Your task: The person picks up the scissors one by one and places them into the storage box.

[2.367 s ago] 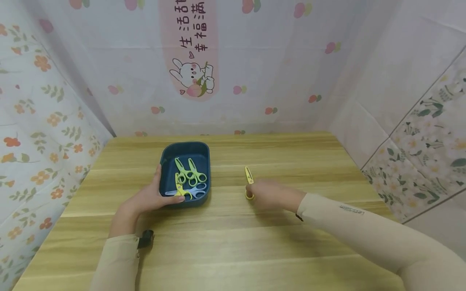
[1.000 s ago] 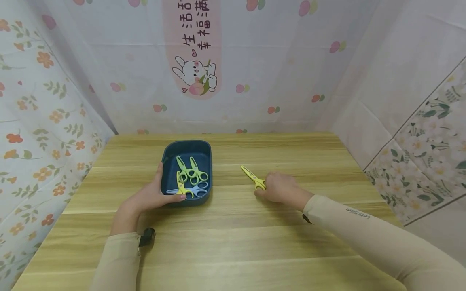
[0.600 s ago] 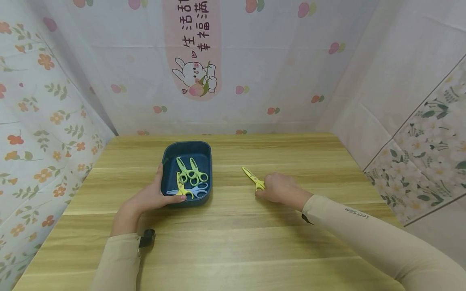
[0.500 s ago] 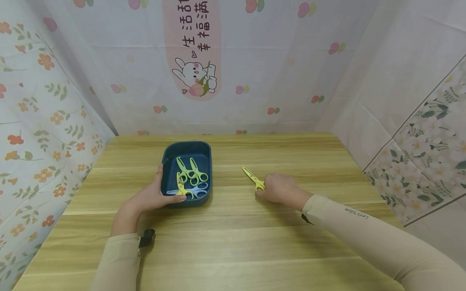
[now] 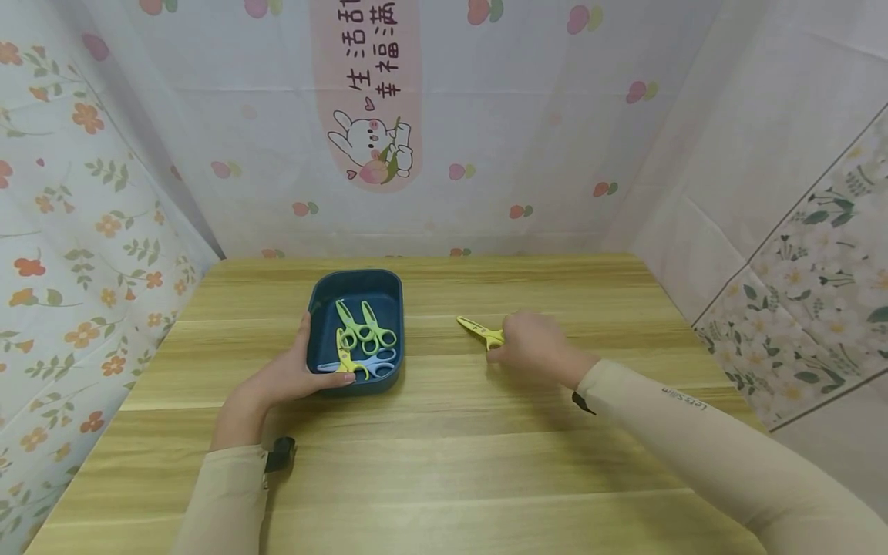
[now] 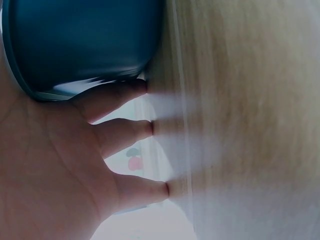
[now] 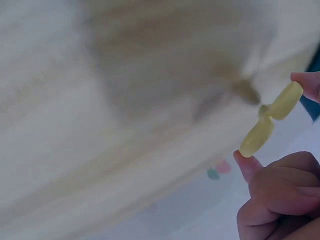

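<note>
A pair of yellow scissors (image 5: pixel 480 331) is pinched by its handles between the thumb and a finger of my right hand (image 5: pixel 535 346), right of the bin, blades pointing left and away. In the right wrist view, the fingertips of the right hand (image 7: pixel 277 195) press on both handle loops (image 7: pixel 257 138), with the other fingers curled. My left hand (image 5: pixel 286 375) rests around the near left corner of the dark blue bin (image 5: pixel 368 284), its thumb along the near rim. The left wrist view shows its fingers (image 6: pixel 132 131) straight and spread, beside the bin's wall (image 6: pixel 85 45).
Inside the bin lie two green scissors (image 5: pixel 354 324), yellow scissors (image 5: pixel 346 356) and blue scissors (image 5: pixel 379 362). The wood-grain table (image 5: pixel 444 478) ends at a printed curtain (image 5: pixel 472 131) behind. More patterned sheets stand at the left (image 5: pixel 76 254) and right (image 5: pixel 798 270).
Over half a second, my right hand has shifted slightly up in the head view, and the scissors' blades have swung further left. Earlier they pointed away from me. The left hand and bin stay put.
</note>
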The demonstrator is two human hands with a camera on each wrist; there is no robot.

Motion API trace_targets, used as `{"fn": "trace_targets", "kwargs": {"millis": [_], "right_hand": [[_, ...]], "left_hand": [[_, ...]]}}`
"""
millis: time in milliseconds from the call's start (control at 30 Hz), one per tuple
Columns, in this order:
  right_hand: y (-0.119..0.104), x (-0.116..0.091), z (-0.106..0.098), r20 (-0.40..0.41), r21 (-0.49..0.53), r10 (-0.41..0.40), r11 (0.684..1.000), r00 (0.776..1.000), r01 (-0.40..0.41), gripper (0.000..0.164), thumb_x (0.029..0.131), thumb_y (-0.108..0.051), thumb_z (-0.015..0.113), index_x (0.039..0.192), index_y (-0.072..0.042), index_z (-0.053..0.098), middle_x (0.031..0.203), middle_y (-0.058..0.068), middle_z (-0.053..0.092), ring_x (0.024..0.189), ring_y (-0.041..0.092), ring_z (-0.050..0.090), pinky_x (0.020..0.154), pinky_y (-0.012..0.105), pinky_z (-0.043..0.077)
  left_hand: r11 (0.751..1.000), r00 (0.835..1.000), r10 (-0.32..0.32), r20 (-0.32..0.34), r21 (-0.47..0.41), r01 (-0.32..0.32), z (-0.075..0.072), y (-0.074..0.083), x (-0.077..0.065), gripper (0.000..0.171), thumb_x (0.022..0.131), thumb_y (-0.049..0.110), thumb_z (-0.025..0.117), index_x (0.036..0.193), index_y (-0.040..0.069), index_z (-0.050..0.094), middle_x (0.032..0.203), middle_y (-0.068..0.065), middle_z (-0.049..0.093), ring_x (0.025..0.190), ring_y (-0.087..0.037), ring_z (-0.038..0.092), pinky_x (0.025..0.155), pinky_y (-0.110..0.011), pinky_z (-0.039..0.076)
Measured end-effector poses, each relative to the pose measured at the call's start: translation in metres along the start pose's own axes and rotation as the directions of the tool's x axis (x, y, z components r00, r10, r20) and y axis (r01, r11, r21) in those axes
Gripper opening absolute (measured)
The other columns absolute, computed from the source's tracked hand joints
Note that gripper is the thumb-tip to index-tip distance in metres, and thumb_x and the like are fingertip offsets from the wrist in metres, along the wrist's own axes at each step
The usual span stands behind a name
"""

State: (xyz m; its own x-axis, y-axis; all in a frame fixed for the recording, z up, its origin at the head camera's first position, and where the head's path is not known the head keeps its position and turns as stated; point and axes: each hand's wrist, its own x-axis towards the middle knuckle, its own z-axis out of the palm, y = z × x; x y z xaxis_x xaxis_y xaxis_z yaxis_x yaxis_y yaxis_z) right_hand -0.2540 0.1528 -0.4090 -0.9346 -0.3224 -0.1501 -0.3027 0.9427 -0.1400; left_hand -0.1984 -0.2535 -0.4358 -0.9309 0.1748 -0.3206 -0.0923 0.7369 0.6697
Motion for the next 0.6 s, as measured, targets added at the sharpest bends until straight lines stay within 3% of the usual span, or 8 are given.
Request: {"fn": "trace_targets", "kwargs": {"millis": [300, 600], "right_hand": [[-0.009, 0.012, -0.039, -0.015, 0.056, 0.034, 0.998, 0.999, -0.033, 0.041, 0.087, -0.043, 0.076, 0.064, -0.016, 0.056, 0.052, -0.010, 0.035, 0.048, 0.009, 0.033, 0.045, 0.026, 0.025], [-0.018, 0.019, -0.057, -0.035, 0.069, 0.012, 0.998, 0.999, -0.009, 0.034, 0.086, -0.038, 0.075, 0.065, -0.015, 0.061, 0.052, -0.010, 0.034, 0.047, 0.009, 0.030, 0.045, 0.026, 0.023]], "left_hand": [[1.000, 1.000, -0.010, 0.002, 0.025, 0.010, 0.000, 0.000, -0.001, 0.150, 0.082, 0.073, 0.079, 0.163, 0.017, -0.034, 0.169, -0.040, 0.022, 0.148, -0.056, 0.042, 0.119, -0.067, 0.040], [1.000, 1.000, -0.015, 0.002, 0.027, 0.015, -0.001, 0.000, -0.001, 0.151, 0.082, 0.073, 0.079, 0.163, 0.018, -0.036, 0.170, -0.040, 0.019, 0.149, -0.058, 0.040, 0.119, -0.068, 0.040]]}}
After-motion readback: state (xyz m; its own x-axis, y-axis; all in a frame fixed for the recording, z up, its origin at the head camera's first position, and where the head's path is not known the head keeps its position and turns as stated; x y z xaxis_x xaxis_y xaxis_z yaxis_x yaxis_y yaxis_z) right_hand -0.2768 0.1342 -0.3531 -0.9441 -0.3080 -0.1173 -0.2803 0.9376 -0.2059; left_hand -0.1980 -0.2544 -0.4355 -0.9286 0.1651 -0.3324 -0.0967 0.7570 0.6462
